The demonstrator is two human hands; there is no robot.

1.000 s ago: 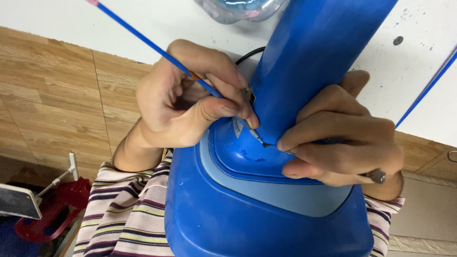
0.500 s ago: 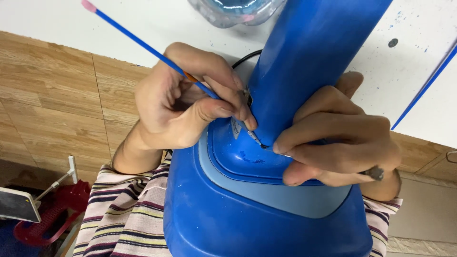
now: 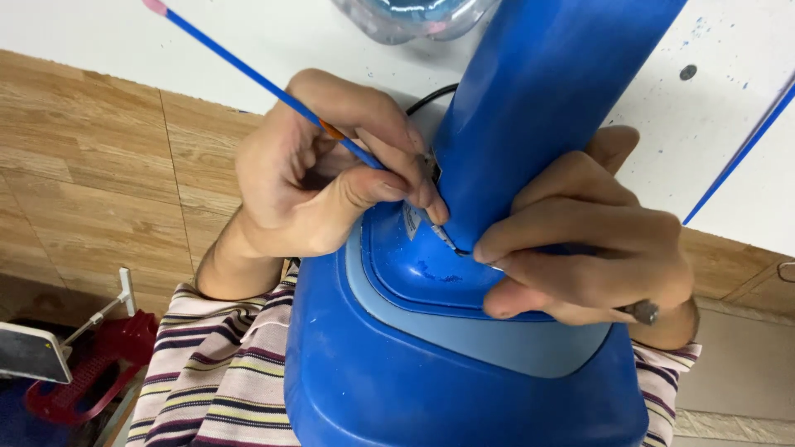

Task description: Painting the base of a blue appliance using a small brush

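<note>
Blue moulded body (image 3: 464, 372) — large plastic piece with a tall neck rising away from the viewer and a paler blue band round its base; it lies across the lap, over striped cloth (image 3: 215, 381), which keeps the seam at the foot of the neck close under the eyes.

Left hand (image 3: 323, 178) — closed in a pen grip on a thin brush (image 3: 273, 87), blue handle with a pink end. The bristle tip touches the seam where neck meets base; thumb and fingertips sit low on the handle, apparently for fine control.

Right hand (image 3: 588, 248) — fingers curled and pressed against the neck and base just beside the brush tip, seemingly steadying the body. A dark slim tool (image 3: 642, 311) shows beneath the fingers; its kind cannot be told.

Surroundings — white table (image 3: 248, 41) with blue specks, a clear container (image 3: 406, 16) at its far edge, wood-look floor (image 3: 91, 182), red item (image 3: 99, 364) at lower left.
</note>
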